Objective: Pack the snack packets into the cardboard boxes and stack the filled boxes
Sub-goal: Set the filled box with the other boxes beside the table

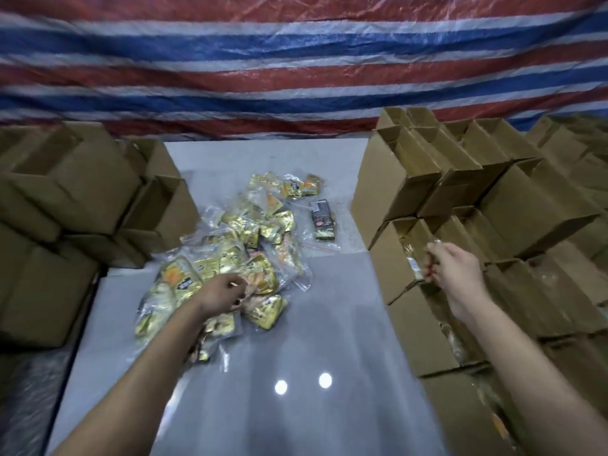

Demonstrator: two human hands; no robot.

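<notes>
Left hand point(223, 292) closed on a gold packet in the snack pile point(237, 248) at counter point(329, 340) centre. Right hand point(450, 268), at 3 o'clock, pinches a packet, probably feeding it into an open cardboard box point(399, 258); pile nearer left.

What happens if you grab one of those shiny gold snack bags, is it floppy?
Probably floppy: the gold snack packets sit in crinkled clear bags that sag over each other. Likely slippery too, since the plastic looks glossy. The left hand pinches one at its edge.
</notes>
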